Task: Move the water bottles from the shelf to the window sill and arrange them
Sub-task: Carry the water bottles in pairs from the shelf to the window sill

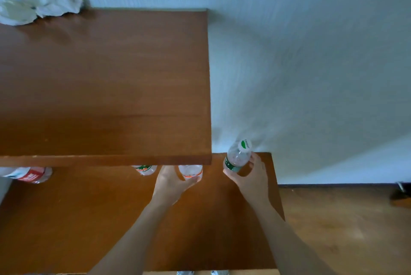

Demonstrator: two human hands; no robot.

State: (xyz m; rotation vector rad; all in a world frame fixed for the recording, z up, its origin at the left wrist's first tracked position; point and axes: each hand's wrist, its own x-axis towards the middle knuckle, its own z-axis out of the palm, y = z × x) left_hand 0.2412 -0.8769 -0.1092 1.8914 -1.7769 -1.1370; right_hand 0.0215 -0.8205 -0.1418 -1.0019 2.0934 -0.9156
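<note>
We have a bottle in each hand, probably so that one trip to the window sill, which is out of view, carries two. Our right hand (pixel 249 178) wraps its fingers round the green-labelled bottle (pixel 236 159) at the label. The bottle is at the right end of the lower shelf (pixel 89 219), clear of the upper board (pixel 104 85) and tilted with its white cap toward the wall. We cannot tell whether its base is on the shelf. Our left hand (pixel 171 182) reaches in under the upper board, fingers curled round the orange-labelled bottle (pixel 191 171), whose top is hidden by the board's edge. This bottle will probably need drawing forward before it can be raised. Both forearms stretch forward from the bottom of the view, the left angled inward and the wrists roughly level. Just left of the left hand stands another bottle (pixel 144 169), and a red-labelled bottle (pixel 29 174) sits far to the left. Crumpled paper (pixel 37 1) rests on the upper board's back corner.
</note>
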